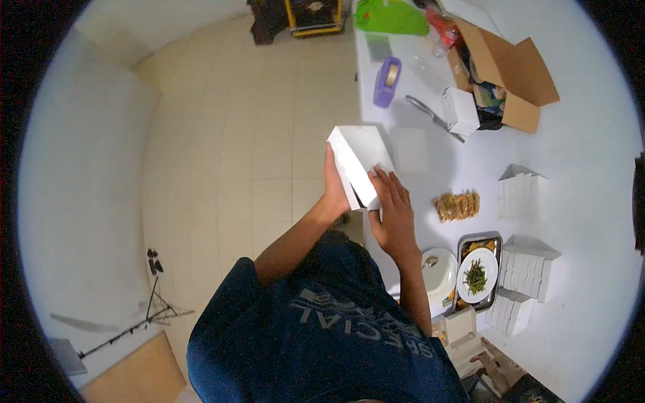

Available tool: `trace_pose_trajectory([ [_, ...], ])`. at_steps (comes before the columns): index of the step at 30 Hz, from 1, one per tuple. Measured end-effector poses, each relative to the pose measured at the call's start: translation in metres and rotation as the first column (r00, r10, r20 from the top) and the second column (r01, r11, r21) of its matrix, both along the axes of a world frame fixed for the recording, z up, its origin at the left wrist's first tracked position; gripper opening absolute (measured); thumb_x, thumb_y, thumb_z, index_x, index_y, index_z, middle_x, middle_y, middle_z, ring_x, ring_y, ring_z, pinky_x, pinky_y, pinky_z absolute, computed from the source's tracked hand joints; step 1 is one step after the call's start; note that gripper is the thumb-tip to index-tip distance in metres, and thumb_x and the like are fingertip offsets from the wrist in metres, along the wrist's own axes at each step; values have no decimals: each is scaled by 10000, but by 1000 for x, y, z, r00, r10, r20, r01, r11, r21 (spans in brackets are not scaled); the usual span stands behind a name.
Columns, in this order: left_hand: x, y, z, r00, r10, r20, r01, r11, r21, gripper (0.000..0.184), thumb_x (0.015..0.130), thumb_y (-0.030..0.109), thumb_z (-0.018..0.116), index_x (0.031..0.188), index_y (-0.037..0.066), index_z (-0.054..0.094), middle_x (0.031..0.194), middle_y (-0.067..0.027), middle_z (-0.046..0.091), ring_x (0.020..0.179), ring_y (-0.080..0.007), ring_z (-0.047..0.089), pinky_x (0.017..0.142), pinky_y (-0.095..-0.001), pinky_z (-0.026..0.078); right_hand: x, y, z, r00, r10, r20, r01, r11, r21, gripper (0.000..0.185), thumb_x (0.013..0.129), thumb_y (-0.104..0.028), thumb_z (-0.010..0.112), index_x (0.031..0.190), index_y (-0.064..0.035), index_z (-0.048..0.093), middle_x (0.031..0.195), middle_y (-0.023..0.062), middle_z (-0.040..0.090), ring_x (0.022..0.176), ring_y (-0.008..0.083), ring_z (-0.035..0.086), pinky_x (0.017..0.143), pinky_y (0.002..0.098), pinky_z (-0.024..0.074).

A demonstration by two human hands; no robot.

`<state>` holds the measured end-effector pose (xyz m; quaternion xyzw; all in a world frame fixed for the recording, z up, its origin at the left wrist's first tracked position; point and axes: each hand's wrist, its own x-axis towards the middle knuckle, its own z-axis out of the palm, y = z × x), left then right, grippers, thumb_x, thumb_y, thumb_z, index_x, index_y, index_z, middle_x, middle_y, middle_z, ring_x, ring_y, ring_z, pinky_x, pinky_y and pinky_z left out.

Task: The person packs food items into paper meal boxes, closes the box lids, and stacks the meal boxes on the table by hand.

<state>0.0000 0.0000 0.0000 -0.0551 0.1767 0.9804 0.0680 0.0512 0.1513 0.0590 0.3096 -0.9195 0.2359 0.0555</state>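
Observation:
A white cardboard box (359, 161) is between my two hands, over the table's near edge. My left hand (334, 180) grips its left side, the fingers along the wall. My right hand (393, 211) lies on the box's right side near the lower end, with its fingers stretched over a white panel. A narrow dark gap shows at the lower end of the box. The inside of the box is hidden.
On the white table (437, 158) are a purple tape dispenser (387, 82), wrapped food packs (457, 206), a plate of greens (477, 276), stacked white boxes (527, 272) and an open brown carton (514, 74). Another person's hand (494, 363) shows at the bottom right.

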Motion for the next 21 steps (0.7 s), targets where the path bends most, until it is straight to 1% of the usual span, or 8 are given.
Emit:
trace_pose_trajectory([
  [2, 13, -5, -8, 998, -28, 59, 23, 995, 94, 954, 870, 833, 256, 1485, 111, 363, 1400, -194, 494, 1221, -383, 532, 1053, -518, 437, 9, -3, 2, 999, 39, 34, -39, 999, -25, 785, 779, -51, 611, 1507, -158, 338, 1555, 148, 339, 1386, 458, 346, 1103, 601, 302],
  [3, 30, -18, 6, 992, -42, 118, 36, 998, 58, 954, 870, 833, 256, 1485, 111, 363, 1400, -194, 494, 1221, -383, 532, 1053, -518, 437, 26, -14, 14, 995, 24, 92, -19, 998, -64, 785, 779, -51, 611, 1507, -158, 338, 1555, 148, 339, 1386, 458, 346, 1103, 601, 302],
  [5, 27, -26, 39, 993, -36, 111, 31, 998, 47, 955, 867, 834, 270, 1475, 105, 377, 1375, -197, 508, 1202, -384, 541, 1034, -522, 449, 19, -15, 34, 995, 74, 70, -64, 989, -136, 767, 789, -39, 589, 1505, -148, 339, 1558, 141, 339, 1386, 458, 347, 1102, 595, 311],
  [9, 44, -14, 59, 994, -43, 100, 33, 995, 96, 977, 848, 850, 288, 1474, 107, 385, 1384, -197, 509, 1216, -389, 533, 1040, -527, 439, 37, -4, 67, 990, 73, 120, -67, 996, -52, 764, 795, -32, 580, 1508, -159, 336, 1575, 119, 318, 1410, 452, 314, 1124, 592, 295],
  [13, 65, -35, 72, 986, -81, 148, 63, 991, 119, 966, 852, 844, 289, 1478, 115, 385, 1404, -188, 504, 1225, -389, 528, 1058, -530, 421, 56, -25, 76, 978, 76, 196, -67, 996, -54, 764, 796, -39, 589, 1507, -179, 344, 1585, 111, 302, 1425, 441, 295, 1122, 616, 289],
  [15, 72, -31, 79, 991, 19, 129, -29, 997, 72, 957, 862, 838, 270, 1480, 118, 388, 1423, -178, 497, 1236, -383, 524, 1073, -525, 407, 63, -26, 80, 986, 55, 160, -53, 998, -19, 761, 798, -52, 601, 1502, -220, 365, 1587, 105, 295, 1442, 434, 266, 1103, 665, 281],
  [18, 78, -32, 79, 983, 31, 180, -47, 995, 87, 926, 893, 809, 179, 1460, 111, 402, 1389, -177, 511, 1223, -377, 530, 1055, -514, 428, 72, -32, 79, 996, 36, 83, -46, 991, 123, 752, 800, -57, 607, 1489, -267, 392, 1586, 103, 291, 1444, 446, 246, 1081, 707, 274],
  [21, 80, -33, 63, 980, 24, 196, -50, 990, 128, 934, 888, 816, 176, 1448, 108, 418, 1371, -172, 528, 1213, -374, 537, 1042, -518, 435, 80, -37, 60, 1000, 8, 11, -10, 981, 194, 760, 783, -81, 636, 1477, -291, 408, 1582, 106, 292, 1435, 466, 241, 1064, 721, 281],
])
